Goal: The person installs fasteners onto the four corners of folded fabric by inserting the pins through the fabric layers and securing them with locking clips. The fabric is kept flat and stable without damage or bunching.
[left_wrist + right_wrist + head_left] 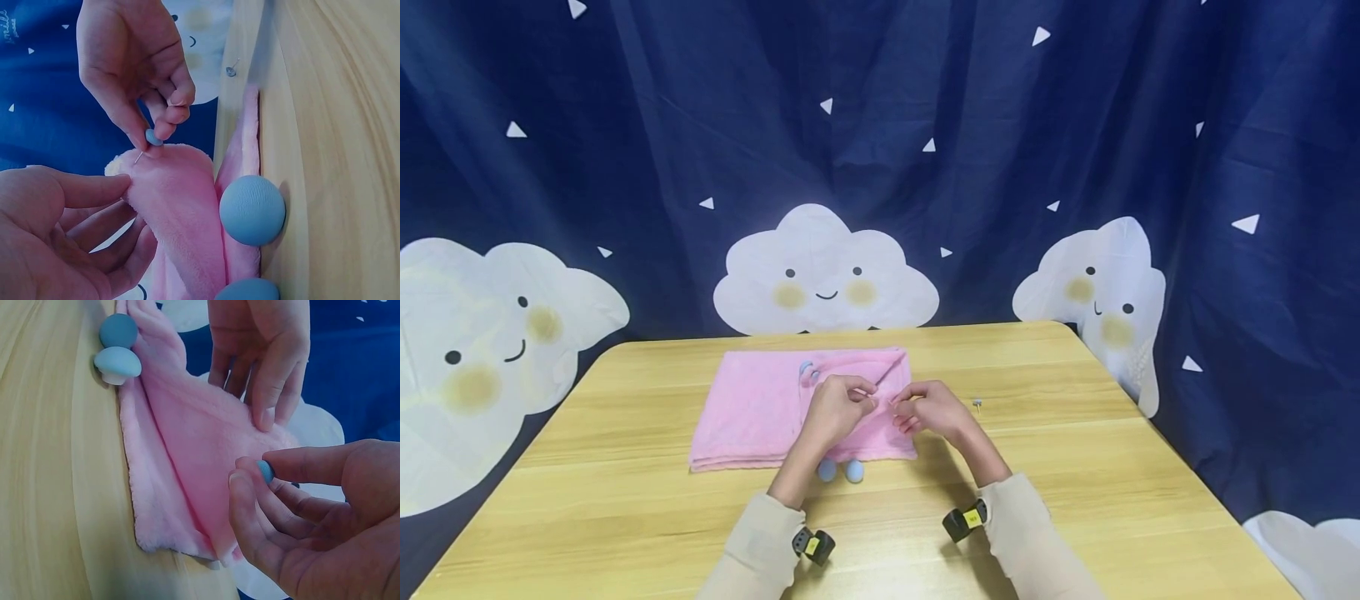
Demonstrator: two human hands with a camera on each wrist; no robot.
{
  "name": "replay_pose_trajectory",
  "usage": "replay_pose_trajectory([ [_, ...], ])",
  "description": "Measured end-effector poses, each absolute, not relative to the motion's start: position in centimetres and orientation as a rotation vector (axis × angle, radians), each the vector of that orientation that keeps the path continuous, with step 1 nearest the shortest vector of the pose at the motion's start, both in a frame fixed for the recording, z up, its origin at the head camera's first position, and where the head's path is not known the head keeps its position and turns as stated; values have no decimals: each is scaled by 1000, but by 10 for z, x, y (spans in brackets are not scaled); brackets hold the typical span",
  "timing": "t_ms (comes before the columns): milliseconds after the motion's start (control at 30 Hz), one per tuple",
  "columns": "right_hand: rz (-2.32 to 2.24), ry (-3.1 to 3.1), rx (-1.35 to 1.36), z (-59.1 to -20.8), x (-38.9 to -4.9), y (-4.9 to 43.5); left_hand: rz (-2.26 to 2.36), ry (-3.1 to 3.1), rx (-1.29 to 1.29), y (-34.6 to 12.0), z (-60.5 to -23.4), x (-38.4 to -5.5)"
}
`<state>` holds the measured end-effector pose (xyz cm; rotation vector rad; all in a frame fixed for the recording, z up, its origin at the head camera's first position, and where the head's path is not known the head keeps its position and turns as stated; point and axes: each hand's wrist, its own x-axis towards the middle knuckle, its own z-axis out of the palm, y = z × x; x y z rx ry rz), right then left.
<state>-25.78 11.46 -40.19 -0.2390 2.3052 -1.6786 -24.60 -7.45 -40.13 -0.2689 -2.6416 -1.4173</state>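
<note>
A folded pink plush cloth [752, 400] lies on the table, with one corner lifted between my hands. My left hand [841, 410] pinches the lifted edge between thumb and fingers, best seen in the left wrist view. From the other side, my right hand [931, 408] pinches the blue head of a pin [153, 137]. Its thin metal point slants against the cloth edge; I cannot tell whether it has gone through. Two pale blue mushroom-shaped pieces [854, 472] rest on the table by the cloth's near edge.
Another pin [977, 404] lies on the wooden table [1037, 500] to the right of the cloth. Small blue pieces [808, 372] lie on the cloth beyond my left hand. Behind the table hangs a dark blue curtain [880, 167] with clouds.
</note>
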Motion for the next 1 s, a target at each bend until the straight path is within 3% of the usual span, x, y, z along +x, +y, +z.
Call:
replay_pose_trajectory([
  [1000, -1780, 2077, -254, -405, -261, 115, -1412, -2536, -360, -68, -400, -243],
])
